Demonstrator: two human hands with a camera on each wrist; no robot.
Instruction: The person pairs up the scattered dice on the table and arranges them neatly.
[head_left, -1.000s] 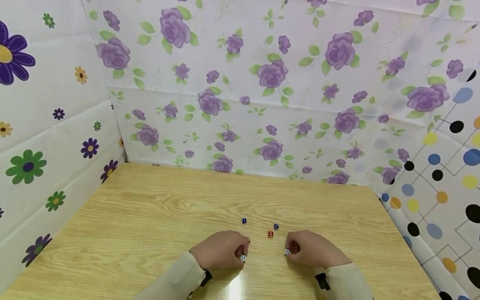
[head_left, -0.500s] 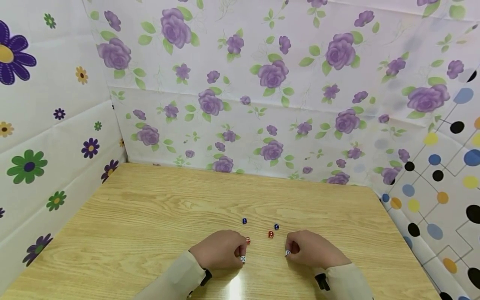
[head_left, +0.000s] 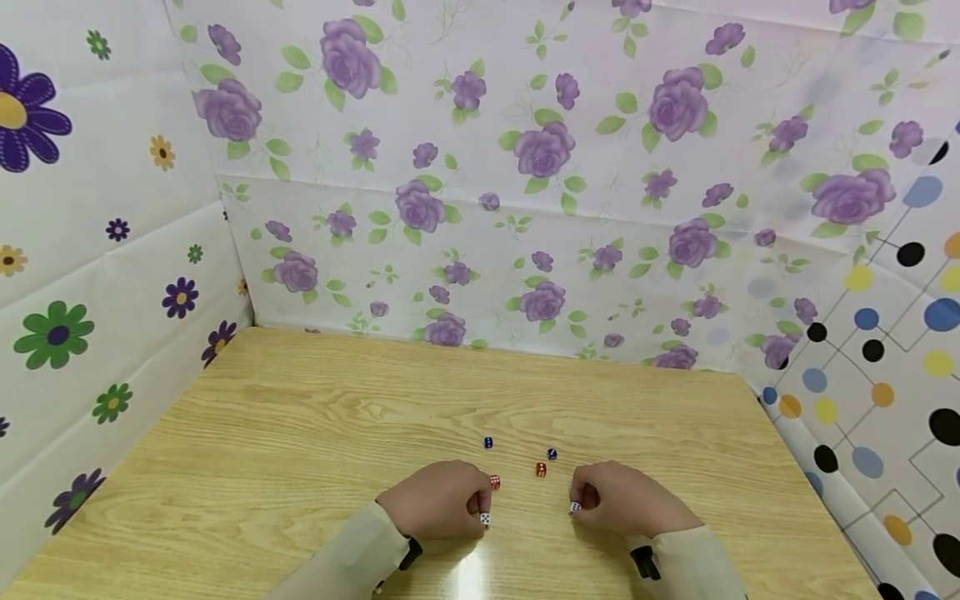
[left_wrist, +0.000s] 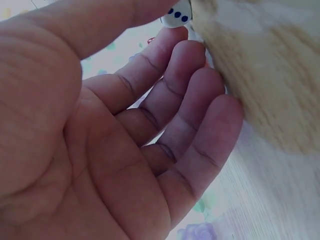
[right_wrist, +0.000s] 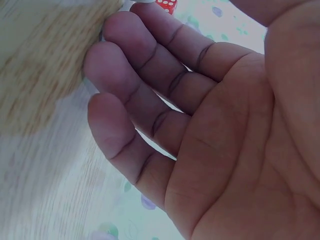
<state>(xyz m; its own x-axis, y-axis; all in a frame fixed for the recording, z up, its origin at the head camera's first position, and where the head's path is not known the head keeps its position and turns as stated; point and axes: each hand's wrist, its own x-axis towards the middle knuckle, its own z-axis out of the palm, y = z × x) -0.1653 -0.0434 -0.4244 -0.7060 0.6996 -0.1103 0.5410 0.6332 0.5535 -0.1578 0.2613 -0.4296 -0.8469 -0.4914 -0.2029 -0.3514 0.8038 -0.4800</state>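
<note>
My left hand [head_left: 444,502] pinches a white die [head_left: 485,519] between thumb and index finger, close over the table. In the left wrist view the white die [left_wrist: 178,14] shows dark blue pips at the top edge. My right hand [head_left: 617,500] pinches another white die [head_left: 575,507] at its fingertips, a short way to the right. A red die [head_left: 495,482] lies just beyond the left fingers, partly behind them. Farther off stand a second red die [head_left: 541,470], a blue die [head_left: 552,454] beside it, and another blue die [head_left: 488,442] to the left.
The wooden table [head_left: 315,417] spans the area under both hands. A floral cloth [head_left: 480,250] hangs behind its far edge. Patterned cloths close off the left side [head_left: 135,333] and the right side [head_left: 862,358].
My left hand has shifted very slightly left and down with its white die, so more of the near red die shows. The other dice stay put.
</note>
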